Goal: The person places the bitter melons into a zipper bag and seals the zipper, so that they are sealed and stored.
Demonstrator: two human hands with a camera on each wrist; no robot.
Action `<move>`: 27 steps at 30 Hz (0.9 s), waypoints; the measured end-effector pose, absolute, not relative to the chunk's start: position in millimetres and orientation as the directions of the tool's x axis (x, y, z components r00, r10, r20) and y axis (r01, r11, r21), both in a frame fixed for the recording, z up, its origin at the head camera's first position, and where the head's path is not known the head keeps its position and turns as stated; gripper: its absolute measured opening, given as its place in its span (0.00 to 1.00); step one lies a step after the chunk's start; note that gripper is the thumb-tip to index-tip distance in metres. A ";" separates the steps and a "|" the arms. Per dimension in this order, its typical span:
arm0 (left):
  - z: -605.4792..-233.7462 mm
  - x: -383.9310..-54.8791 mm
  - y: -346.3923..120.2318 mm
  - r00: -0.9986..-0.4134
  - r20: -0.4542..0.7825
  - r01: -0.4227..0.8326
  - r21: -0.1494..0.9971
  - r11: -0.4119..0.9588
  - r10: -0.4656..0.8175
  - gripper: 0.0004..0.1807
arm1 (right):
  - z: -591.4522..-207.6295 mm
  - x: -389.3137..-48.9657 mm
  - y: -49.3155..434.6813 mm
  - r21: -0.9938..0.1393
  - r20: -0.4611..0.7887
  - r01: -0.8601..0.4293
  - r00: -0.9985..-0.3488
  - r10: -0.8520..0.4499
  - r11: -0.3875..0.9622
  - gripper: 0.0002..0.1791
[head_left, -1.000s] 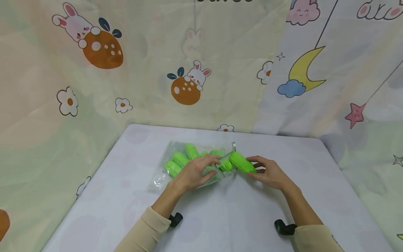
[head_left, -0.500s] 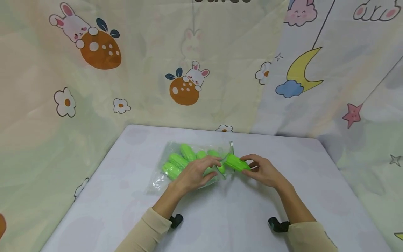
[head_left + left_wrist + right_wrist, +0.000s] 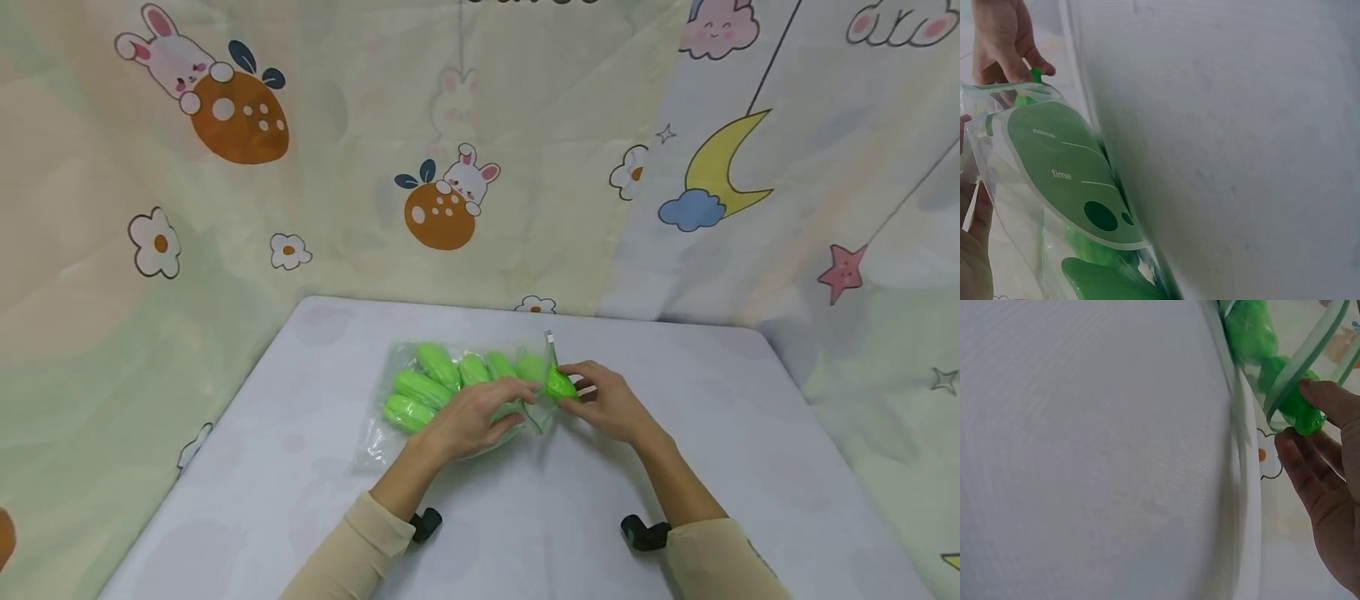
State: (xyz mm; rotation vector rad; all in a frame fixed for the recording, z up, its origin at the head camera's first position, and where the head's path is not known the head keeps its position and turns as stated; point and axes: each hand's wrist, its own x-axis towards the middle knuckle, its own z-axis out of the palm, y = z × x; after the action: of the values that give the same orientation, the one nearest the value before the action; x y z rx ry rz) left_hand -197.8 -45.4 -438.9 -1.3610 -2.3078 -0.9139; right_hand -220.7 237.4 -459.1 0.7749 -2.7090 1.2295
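Note:
A clear zip bag [image 3: 375,442] lies on the table with several bright green, ridged, cucumber-like pieces [image 3: 423,388] inside. My left hand [image 3: 474,418] pinches the bag near its mouth, thumb and fingers apart around the edge. Between thumb and fingertips, my right hand [image 3: 606,403] holds another green cucumber-like piece [image 3: 561,384], partly inside the bag's opening. The right wrist view shows the green zip strip [image 3: 1300,365] crossing this held piece. A green printed label [image 3: 1063,169] with writing covers part of the bag in the left wrist view.
The white-covered table [image 3: 555,517] extends around the bag on all sides. Behind it hangs a cloth backdrop [image 3: 525,208] with cartoon prints. Black wrist-worn devices [image 3: 643,533] sit near the sleeve cuffs.
My right hand has moved left, taking the green piece from outside the bag's mouth into it. The left hand stays at the mouth, and the pieces inside have shifted slightly.

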 end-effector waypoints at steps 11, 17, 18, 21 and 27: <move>-436.3 -201.1 -43.6 -0.481 0.566 0.876 0.337 0.344 0.670 0.18 | -462.7 -224.9 238.1 -0.750 0.243 -0.462 -0.858 -0.452 0.474 0.26; -435.4 -201.2 -41.4 -0.466 0.575 0.884 0.317 0.343 0.672 0.18 | -462.8 -228.4 230.5 -0.743 0.314 -0.500 -0.848 -0.427 0.446 0.25; -435.1 -201.2 -41.1 -0.468 0.575 0.883 0.320 0.343 0.671 0.18 | -463.1 -228.7 229.2 -0.745 0.317 -0.498 -0.850 -0.421 0.444 0.24; -434.9 -201.0 -41.7 -0.480 0.574 0.877 0.333 0.347 0.664 0.17 | -465.1 -229.0 226.2 -0.754 0.314 -0.489 -0.855 -0.413 0.438 0.23; -436.2 -201.7 -42.5 -0.493 0.571 0.870 0.350 0.348 0.656 0.17 | -465.1 -230.2 222.1 -0.740 0.282 -0.472 -0.864 -0.417 0.479 0.22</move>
State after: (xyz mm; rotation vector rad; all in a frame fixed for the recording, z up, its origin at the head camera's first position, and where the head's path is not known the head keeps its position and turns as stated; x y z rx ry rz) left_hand -201.7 -42.5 -436.2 -1.3500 -2.2857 -0.9023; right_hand -230.2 222.1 -465.1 0.7961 -2.6473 1.3550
